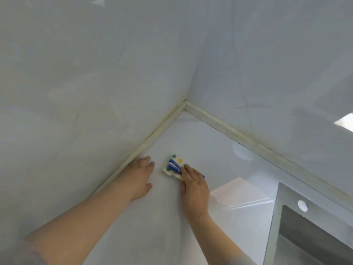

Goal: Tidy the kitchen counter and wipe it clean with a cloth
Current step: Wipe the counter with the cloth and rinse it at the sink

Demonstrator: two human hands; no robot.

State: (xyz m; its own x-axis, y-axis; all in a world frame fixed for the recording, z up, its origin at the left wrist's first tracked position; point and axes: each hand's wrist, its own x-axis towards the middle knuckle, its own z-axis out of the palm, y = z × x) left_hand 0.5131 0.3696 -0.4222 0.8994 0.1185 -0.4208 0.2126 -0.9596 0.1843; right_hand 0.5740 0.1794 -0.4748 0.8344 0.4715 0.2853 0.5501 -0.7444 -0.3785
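Spotted cloth (172,166) lies folded on the white tabletop (210,150) near the corner, pressed flat under the right hand (193,185), left hand (138,178) resting open beside; light pressure could leave streaks.

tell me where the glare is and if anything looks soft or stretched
Head view: bright glare on the counter beside the right hand, a smaller reflection on the right wall; the cloth looks slightly soft; the wide angle stretches and blurs the left forearm.
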